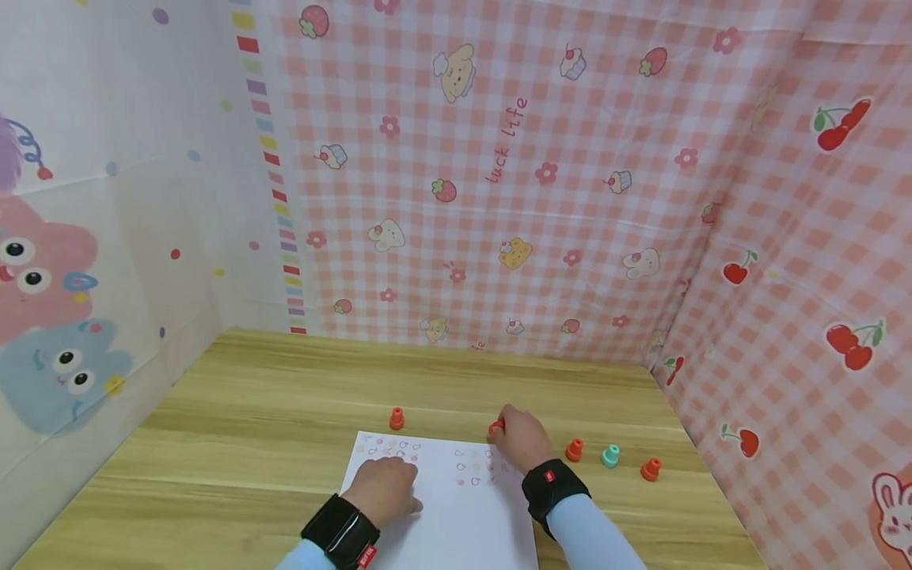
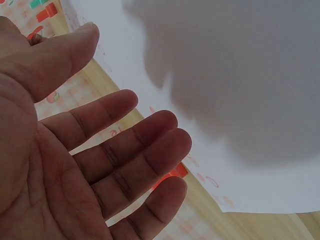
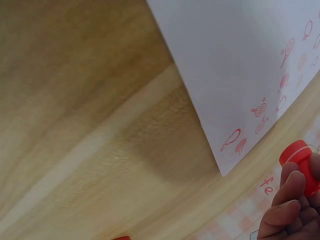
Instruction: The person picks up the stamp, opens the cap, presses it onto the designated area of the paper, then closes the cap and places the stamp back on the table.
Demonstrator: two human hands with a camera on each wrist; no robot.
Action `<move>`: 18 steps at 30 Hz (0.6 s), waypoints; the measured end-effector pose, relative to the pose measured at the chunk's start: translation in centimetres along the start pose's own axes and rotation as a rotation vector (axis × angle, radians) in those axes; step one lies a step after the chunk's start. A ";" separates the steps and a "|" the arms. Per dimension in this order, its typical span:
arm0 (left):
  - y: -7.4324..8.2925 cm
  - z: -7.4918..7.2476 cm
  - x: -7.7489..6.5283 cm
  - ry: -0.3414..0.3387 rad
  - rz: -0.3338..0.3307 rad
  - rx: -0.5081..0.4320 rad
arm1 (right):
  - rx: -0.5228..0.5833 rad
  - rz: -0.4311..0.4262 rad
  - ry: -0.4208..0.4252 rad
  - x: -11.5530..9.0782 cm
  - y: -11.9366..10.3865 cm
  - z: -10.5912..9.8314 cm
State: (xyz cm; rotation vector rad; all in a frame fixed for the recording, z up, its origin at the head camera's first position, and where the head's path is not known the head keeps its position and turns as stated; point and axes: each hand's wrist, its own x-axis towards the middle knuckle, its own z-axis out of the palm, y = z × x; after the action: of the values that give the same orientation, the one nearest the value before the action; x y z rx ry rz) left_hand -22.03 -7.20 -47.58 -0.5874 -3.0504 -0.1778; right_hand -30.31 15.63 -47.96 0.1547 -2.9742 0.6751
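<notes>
A white sheet of paper lies on the table with two groups of small reddish and orange prints near its far edge. My left hand is over the left part of the sheet, its fingers loosely extended in the left wrist view and holding nothing. At the sheet's far right corner, my right hand pinches a red stamp between thumb and fingers. Part of that stamp is hidden by the fingers. Beyond the paper's far left edge stands another red stamp.
To the right of the sheet stand a red stamp, a teal stamp and a further red stamp, in a row on the wooden table. A pink checked cloth hangs behind and along the right; a white patterned cloth hangs left.
</notes>
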 end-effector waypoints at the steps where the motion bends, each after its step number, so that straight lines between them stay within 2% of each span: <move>1: 0.0 0.0 0.0 -0.004 -0.001 0.001 | 0.002 0.003 0.004 -0.1 0.1 0.0; 9: 0.2 -0.3 0.3 -0.048 -0.018 0.005 | 0.032 0.076 0.014 -0.8 0.3 -0.4; 18: 0.2 -0.2 0.4 -0.039 -0.009 0.001 | 0.032 0.037 0.056 -1.7 0.8 -0.8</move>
State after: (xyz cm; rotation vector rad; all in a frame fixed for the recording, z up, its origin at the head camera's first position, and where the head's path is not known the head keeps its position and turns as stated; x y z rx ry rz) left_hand -22.28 -6.86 -47.37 -0.5846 -3.0909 -0.1674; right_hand -28.66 16.85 -47.78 0.0820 -2.9208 0.7189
